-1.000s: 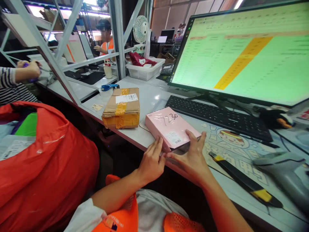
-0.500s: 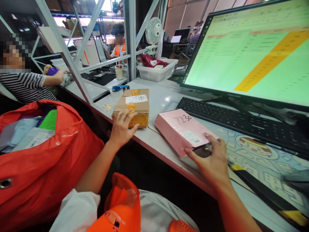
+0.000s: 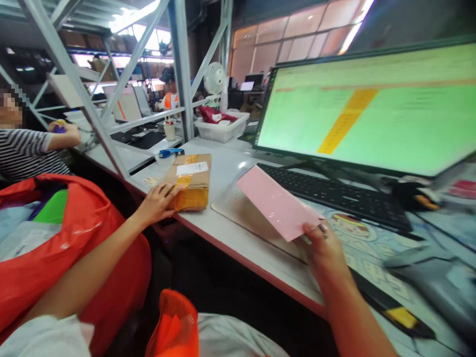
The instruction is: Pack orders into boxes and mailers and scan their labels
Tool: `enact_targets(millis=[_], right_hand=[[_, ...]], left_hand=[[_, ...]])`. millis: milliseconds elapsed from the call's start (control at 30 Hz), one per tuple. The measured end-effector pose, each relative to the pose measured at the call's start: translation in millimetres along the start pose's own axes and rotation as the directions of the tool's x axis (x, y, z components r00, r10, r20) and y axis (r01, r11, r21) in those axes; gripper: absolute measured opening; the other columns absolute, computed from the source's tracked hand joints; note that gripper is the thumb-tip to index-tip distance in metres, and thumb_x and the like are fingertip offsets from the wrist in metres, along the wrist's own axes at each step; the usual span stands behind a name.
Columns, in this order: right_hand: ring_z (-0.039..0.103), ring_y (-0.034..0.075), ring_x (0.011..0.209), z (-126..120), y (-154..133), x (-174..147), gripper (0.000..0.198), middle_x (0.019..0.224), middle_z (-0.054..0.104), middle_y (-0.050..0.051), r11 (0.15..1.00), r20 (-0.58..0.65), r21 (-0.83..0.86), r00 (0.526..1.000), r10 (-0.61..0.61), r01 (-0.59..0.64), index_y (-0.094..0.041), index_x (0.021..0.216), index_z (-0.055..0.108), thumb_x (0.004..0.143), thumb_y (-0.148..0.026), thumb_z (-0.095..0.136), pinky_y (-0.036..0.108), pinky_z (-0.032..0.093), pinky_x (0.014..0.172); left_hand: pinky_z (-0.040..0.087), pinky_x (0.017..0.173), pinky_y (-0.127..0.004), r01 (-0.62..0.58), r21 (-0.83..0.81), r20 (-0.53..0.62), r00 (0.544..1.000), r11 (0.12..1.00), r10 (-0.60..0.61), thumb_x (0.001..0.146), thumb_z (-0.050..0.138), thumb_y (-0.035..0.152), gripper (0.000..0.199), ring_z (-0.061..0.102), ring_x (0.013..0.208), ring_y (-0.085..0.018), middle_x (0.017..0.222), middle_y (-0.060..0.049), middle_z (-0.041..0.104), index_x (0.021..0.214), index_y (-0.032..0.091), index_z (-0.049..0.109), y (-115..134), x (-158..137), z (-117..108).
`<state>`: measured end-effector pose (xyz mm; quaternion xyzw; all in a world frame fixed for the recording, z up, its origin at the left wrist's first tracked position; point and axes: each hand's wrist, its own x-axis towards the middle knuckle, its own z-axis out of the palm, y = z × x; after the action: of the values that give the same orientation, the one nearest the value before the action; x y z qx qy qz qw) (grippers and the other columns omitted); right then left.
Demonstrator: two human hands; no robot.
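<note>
In the head view my right hand point(image 3: 325, 248) is closed on the near right end of a pink box point(image 3: 277, 203). The box is tilted above the desk, one plain pink side towards me; the fingers behind it are partly hidden. My left hand point(image 3: 158, 202) rests against the near left corner of a brown cardboard box point(image 3: 199, 181), fingers stretched over its edge and not wrapped around it. Yellow tape and a white label cover parts of the cardboard box, which stands at the desk's front edge.
A monitor point(image 3: 357, 114) and black keyboard point(image 3: 327, 193) stand at right. A blue tape dispenser point(image 3: 169, 152) and a white basket point(image 3: 223, 130) lie further back. At left is a red bag point(image 3: 122, 263) of parcels; beyond it, a person in a striped shirt point(image 3: 33, 151).
My right hand has raised and turned the pink box, hiding its marked top. My left hand has slid to the cardboard box's left corner. The camera view has shifted.
</note>
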<state>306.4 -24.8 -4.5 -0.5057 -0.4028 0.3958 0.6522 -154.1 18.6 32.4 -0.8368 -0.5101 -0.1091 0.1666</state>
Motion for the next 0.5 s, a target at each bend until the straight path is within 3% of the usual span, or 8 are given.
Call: enact_targets(millis=[100,167,233,300,367,400,433,500], right_hand=[[0.071,0.030,0.109,4,-15,-8,0.068,0.121,0.074,0.008,0.984,-0.021,0.136,0.992,0.122,-0.118,-0.026,0.113,0.071,0.060,-0.063,0.090,0.044,0.065,0.085],[0.071,0.031,0.110,4,-24,-13,0.070,0.121,0.075,0.008,0.976,-0.033,0.177,0.991,0.133,-0.126,-0.025,0.114,0.071,0.059,-0.065,0.090,0.042,0.066,0.084],[0.072,0.031,0.110,1,-29,-15,0.072,0.121,0.076,0.009,0.976,-0.058,0.198,0.993,0.107,-0.093,-0.025,0.115,0.072,0.059,-0.066,0.089,0.040,0.066,0.083],[0.073,0.030,0.111,-6,-32,-15,0.071,0.124,0.076,0.008,0.975,-0.064,0.218,0.996,0.054,-0.039,-0.026,0.118,0.072,0.062,-0.065,0.088,0.039,0.066,0.083],[0.073,0.028,0.113,-15,-36,-13,0.067,0.127,0.075,0.007,0.971,-0.063,0.240,0.998,0.001,0.014,-0.028,0.120,0.072,0.065,-0.064,0.085,0.038,0.066,0.085],[0.072,0.027,0.114,-19,-40,-12,0.065,0.128,0.075,0.006,0.969,-0.066,0.246,0.998,-0.018,0.034,-0.029,0.120,0.072,0.066,-0.063,0.085,0.037,0.066,0.086],[0.072,0.027,0.116,-23,-46,-11,0.063,0.128,0.075,0.006,0.967,-0.077,0.250,0.997,-0.032,0.050,-0.029,0.118,0.073,0.066,-0.063,0.085,0.035,0.066,0.086],[0.070,0.028,0.121,-28,-61,-12,0.061,0.126,0.075,0.005,0.965,-0.120,0.246,0.991,-0.058,0.086,-0.028,0.115,0.074,0.064,-0.061,0.085,0.035,0.066,0.087]], left_hand=[[0.042,0.122,-0.057,0.044,-0.147,-0.226,0.971,0.988,-0.077,0.082,0.076,0.035,0.087,0.055,0.141,-0.040,0.154,-0.017,0.057,0.160,0.020,0.042,-7,-1,-16],[0.044,0.121,-0.056,0.152,-0.336,-0.367,0.888,0.929,-0.278,0.080,0.076,0.042,0.089,0.058,0.138,-0.040,0.153,-0.016,0.058,0.159,0.021,0.043,-10,-2,-33],[0.051,0.115,-0.053,0.235,-0.627,-0.346,0.770,0.743,-0.536,0.082,0.071,0.051,0.082,0.063,0.133,-0.038,0.149,-0.013,0.061,0.156,0.022,0.047,-10,-1,-50],[0.061,0.102,-0.049,0.243,-0.892,-0.108,0.705,0.382,-0.701,0.087,0.062,0.059,0.072,0.070,0.121,-0.034,0.139,-0.011,0.068,0.148,0.022,0.055,-8,2,-63],[0.067,0.084,-0.046,0.265,-0.964,0.211,0.720,-0.019,-0.662,0.087,0.058,0.062,0.066,0.075,0.105,-0.032,0.121,-0.010,0.076,0.139,0.022,0.061,-4,6,-66],[0.068,0.076,-0.046,0.316,-0.934,0.352,0.730,-0.168,-0.585,0.086,0.059,0.063,0.063,0.077,0.096,-0.032,0.112,-0.009,0.078,0.134,0.021,0.063,-1,8,-64],[0.068,0.071,-0.047,0.390,-0.881,0.472,0.731,-0.267,-0.493,0.086,0.060,0.063,0.062,0.077,0.088,-0.032,0.104,-0.009,0.079,0.131,0.021,0.065,1,11,-59],[0.067,0.066,-0.050,0.546,-0.769,0.636,0.704,-0.332,-0.316,0.085,0.062,0.067,0.062,0.076,0.079,-0.032,0.094,-0.010,0.079,0.125,0.019,0.068,5,16,-44]])
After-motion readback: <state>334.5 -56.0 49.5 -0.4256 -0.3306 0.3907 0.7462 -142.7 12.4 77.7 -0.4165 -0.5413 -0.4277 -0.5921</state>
